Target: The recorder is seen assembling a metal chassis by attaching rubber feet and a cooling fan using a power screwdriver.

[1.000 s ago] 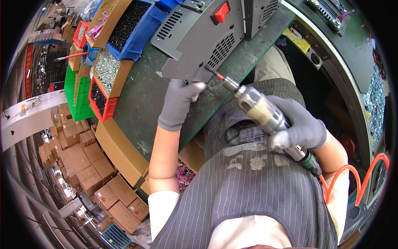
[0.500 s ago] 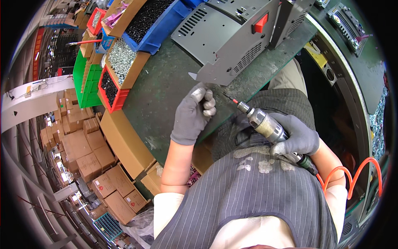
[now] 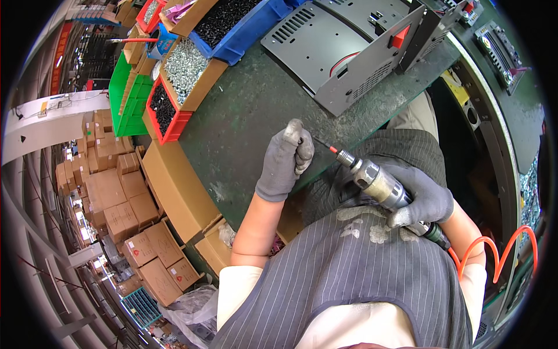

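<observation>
My right hand (image 3: 423, 198), in a grey glove, is wrapped round a pneumatic screwdriver (image 3: 379, 185) held in front of my body. Its bit points up and left toward my left hand (image 3: 287, 157), also gloved. The left thumb and fingers are pinched together beside the bit's tip; anything between them is hidden. Beyond both hands, on the green bench top (image 3: 244, 116), stands a grey sheet-metal housing (image 3: 314, 46) with vent slots, an upright side panel (image 3: 372, 70) and a red switch (image 3: 400, 37). A red wire shows behind the panel. Neither hand touches the housing.
At the left bench edge stand a blue bin (image 3: 235, 49) of black screws, a cardboard box (image 3: 200, 81) of silver screws and a red bin (image 3: 183, 125) of black screws. A coiled orange hose (image 3: 497, 256) trails right. Stacked cartons (image 3: 119, 195) fill the floor at left.
My left hand has come closer to the screwdriver's bit, its fingers drawn tighter together. The side panel appears more upright, uncovering the red wire. The whole view has shifted slightly.
</observation>
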A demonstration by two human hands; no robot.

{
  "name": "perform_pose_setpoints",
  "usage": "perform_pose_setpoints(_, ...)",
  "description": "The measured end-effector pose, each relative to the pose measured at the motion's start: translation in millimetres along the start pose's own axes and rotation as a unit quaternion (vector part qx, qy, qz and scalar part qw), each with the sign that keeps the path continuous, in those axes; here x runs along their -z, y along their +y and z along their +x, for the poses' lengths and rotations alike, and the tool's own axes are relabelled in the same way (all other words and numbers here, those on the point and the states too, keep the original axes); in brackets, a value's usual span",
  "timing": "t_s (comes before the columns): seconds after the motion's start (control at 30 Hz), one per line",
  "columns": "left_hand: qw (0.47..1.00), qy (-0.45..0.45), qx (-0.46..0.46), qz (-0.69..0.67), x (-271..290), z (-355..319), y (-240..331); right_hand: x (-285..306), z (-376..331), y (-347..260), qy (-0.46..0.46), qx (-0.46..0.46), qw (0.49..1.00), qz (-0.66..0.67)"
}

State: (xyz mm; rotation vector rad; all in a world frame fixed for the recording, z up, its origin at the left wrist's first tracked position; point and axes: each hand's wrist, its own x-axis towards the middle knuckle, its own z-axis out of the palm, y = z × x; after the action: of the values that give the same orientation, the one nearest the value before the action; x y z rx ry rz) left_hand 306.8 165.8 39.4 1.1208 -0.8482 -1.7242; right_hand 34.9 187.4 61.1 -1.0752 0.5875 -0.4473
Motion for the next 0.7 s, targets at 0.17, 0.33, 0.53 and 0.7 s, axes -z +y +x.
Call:
perform_pose_setpoints(0.17,0.998,-0.033,0.044,-0.033,-4.2,0.6,5.0,-2.3,-1.2,10.1,-0.012,0.054,0.998,-0.011)
perform_pose_setpoints(0.33,0.997,-0.035,0.042,0.058,-11.3,-1.9,9.6,-2.1,-2.7,13.6,-0.030,0.079,0.996,-0.021)
perform_pose_setpoints(0.53,0.971,0.015,0.127,0.202,-19.3,1.6,22.6,-1.8,-16.9,-6.1,0.015,0.009,0.991,-0.130)
perform_pose_setpoints(0.7,0.942,-0.028,0.120,0.311,-25.9,9.3,33.1,4.5,-24.5,-16.9,0.024,-0.042,0.961,-0.271)
